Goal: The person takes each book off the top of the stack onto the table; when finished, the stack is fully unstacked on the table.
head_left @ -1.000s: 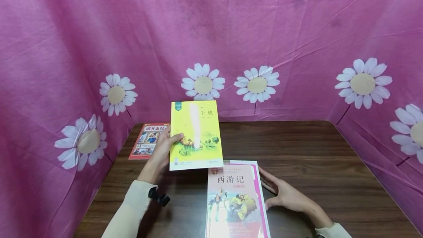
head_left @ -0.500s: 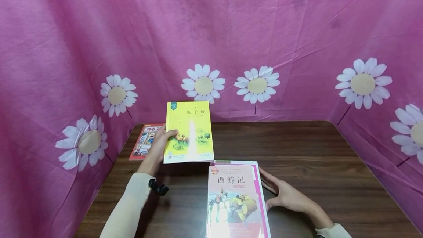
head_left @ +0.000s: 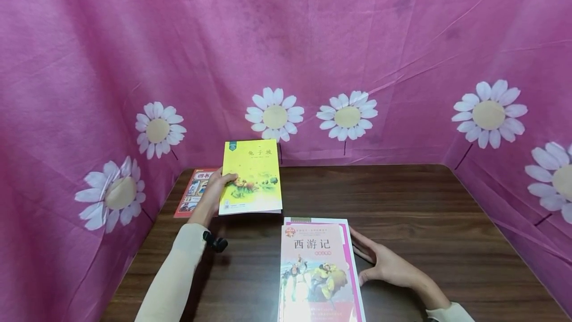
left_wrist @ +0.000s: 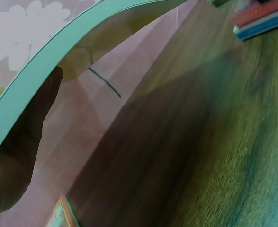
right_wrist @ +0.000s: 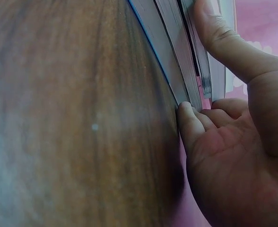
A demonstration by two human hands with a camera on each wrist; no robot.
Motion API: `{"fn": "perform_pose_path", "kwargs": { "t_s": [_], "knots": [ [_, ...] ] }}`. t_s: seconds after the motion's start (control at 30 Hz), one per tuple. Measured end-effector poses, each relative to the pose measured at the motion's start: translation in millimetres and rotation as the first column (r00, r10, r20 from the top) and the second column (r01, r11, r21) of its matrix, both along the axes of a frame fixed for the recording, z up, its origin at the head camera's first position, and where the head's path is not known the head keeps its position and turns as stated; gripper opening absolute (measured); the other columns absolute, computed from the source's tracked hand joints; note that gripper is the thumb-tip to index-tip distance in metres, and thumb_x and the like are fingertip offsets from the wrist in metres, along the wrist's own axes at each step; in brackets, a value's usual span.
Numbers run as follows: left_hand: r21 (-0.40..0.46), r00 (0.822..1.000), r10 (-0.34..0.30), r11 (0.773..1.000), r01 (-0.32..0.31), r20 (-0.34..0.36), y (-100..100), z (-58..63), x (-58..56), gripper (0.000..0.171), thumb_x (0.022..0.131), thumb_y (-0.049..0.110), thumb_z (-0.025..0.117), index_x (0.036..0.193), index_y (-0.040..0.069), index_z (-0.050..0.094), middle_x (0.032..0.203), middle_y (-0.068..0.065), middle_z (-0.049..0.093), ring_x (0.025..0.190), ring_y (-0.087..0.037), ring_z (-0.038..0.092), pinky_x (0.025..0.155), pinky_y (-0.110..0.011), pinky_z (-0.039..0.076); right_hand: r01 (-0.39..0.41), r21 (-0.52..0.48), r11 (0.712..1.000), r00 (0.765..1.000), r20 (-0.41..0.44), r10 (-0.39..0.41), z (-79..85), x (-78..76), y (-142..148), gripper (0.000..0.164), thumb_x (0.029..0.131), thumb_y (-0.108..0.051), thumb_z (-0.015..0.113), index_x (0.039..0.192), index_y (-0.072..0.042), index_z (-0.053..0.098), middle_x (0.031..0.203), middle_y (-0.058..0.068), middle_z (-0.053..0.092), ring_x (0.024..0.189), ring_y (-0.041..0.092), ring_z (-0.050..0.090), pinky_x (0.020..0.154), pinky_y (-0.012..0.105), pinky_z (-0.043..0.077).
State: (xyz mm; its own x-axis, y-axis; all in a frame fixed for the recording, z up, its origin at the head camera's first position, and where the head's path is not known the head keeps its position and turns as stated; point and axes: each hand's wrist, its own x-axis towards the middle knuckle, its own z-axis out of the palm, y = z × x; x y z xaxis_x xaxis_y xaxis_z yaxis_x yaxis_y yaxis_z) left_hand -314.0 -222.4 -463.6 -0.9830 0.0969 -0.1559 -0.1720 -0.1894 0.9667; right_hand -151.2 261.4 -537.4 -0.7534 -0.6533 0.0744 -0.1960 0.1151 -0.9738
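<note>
Head view: yellow book has shifted left.

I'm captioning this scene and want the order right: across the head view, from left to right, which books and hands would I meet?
Red rectangular paper book, left hand, bright-yellow rectangular paper book, pale-pink rectangular paper book, right hand.

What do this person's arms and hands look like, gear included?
The left hand and right hand are ungloved. Both arms have plain cream sleeves. The left wrist carries a black strap with a small black attachment; a dark piece shows by the right cuff.
</note>
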Motion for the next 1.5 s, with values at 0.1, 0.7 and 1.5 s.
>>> {"fn": "perform_pose_path", "kwargs": {
  "t_s": [0.1, 0.7, 1.5],
  "knots": [
    [0.007, 1.000, -0.001, 1.000, 0.001, 0.023, -2.2, -7.4, -5.2, 0.051, 0.110, 0.015, 0.056, 0.158, 0.009, 0.042, 0.098, 0.000, 0.077, 0.086, -0.014, 0.079, 0.077, -0.031, 0.067, -0.008, -0.004, 1.000, 1.000, 0.002, 0.008, -0.6, -0.1, -0.2, 0.117, 0.085, -0.008, 0.086, 0.168, 0.006, 0.005, 0.172, 0.036, -0.004, 0.148, -0.012, 0.034, 0.116, 0.013, 0.040],
    [-0.259, 0.994, 0.047, 0.966, -0.019, 0.100, -0.2, -38.6, -14.1, 0.056, 0.105, 0.009, 0.058, 0.159, 0.004, 0.044, 0.109, -0.010, 0.073, 0.084, -0.014, 0.075, 0.076, -0.030, 0.066, -0.001, -0.007, 1.000, 1.000, -0.003, 0.001, -1.3, 0.2, -1.0, 0.117, 0.085, -0.007, 0.086, 0.168, 0.007, 0.005, 0.170, 0.038, -0.004, 0.147, -0.012, 0.035, 0.116, 0.013, 0.039],
    [-0.908, 0.969, -0.132, 0.395, -0.143, -0.210, 12.9, -42.3, -10.3, 0.033, 0.098, 0.019, 0.073, 0.099, -0.014, 0.064, 0.140, -0.039, 0.058, 0.129, -0.053, 0.056, 0.112, -0.066, 0.046, 0.021, 0.010, 1.000, 1.000, -0.008, -0.021, -0.7, 1.3, -2.6, 0.116, 0.085, -0.008, 0.087, 0.168, 0.006, 0.008, 0.172, 0.037, -0.001, 0.146, -0.013, 0.036, 0.115, 0.010, 0.038]
  ]
}}
